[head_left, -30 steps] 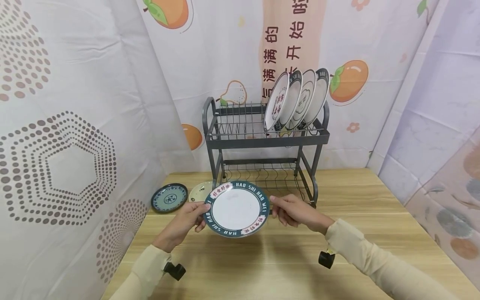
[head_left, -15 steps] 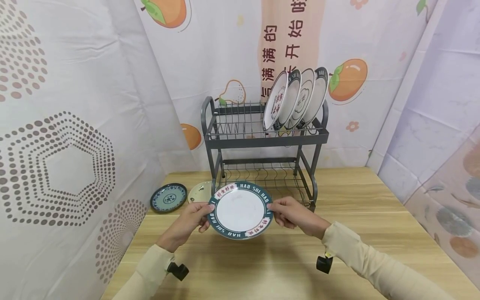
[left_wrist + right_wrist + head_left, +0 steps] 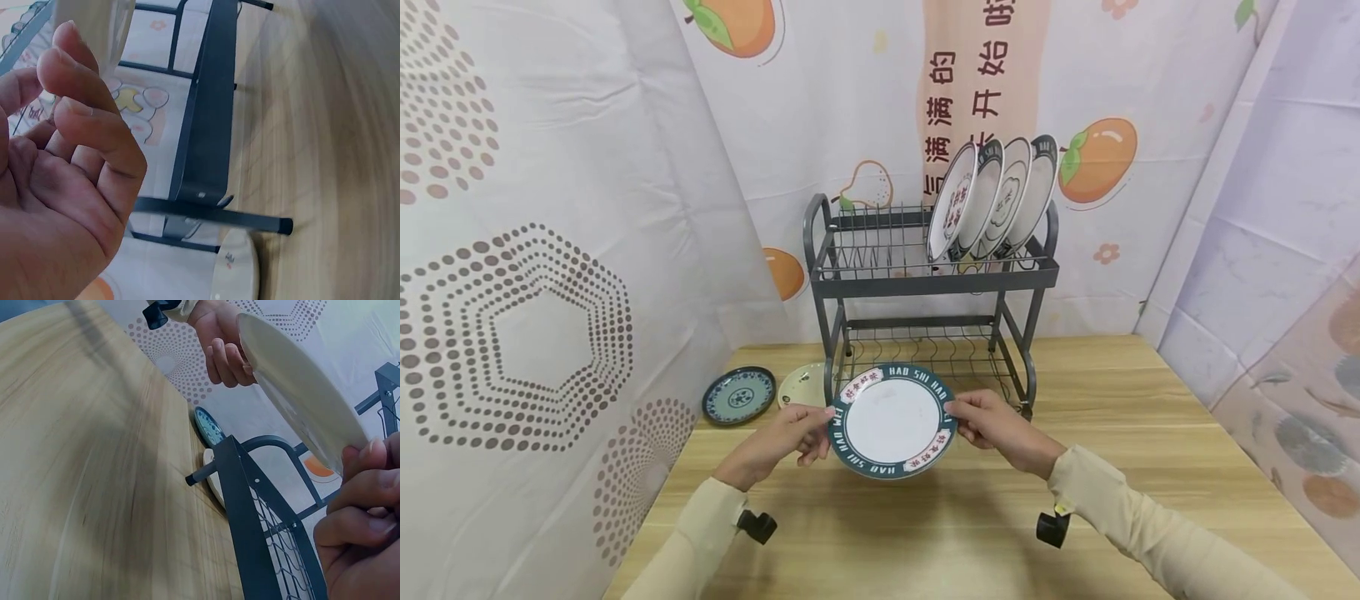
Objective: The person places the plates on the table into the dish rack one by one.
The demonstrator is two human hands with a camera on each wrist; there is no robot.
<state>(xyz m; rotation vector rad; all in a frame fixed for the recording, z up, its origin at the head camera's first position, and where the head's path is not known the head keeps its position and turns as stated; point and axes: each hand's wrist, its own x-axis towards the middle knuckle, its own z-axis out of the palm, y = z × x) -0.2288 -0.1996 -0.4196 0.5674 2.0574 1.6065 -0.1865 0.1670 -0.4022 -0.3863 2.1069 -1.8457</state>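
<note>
A white plate (image 3: 891, 421) with a dark green lettered rim is held up over the table, in front of the rack. My left hand (image 3: 782, 442) pinches its left edge, thumb on top and fingers curled beneath. On the opposite edge, my right hand (image 3: 1003, 429) pinches the rim between thumb and curled fingers. The plate's pale underside (image 3: 300, 394) shows in the right wrist view, stretched between both hands. In the left wrist view, the left hand's curled fingers (image 3: 94, 125) hide much of the plate.
A dark two-tier dish rack (image 3: 936, 285) stands behind the plate, with several plates (image 3: 951, 204) upright at its upper right. Left of it lie a blue patterned plate (image 3: 739, 396) and a cream plate (image 3: 801, 387) on the wooden table (image 3: 1120, 417). Printed curtains surround the table.
The plate has shifted slightly right, with the left hand following it. The right thumb, at the rim's very edge a second ago, now lies over the rim.
</note>
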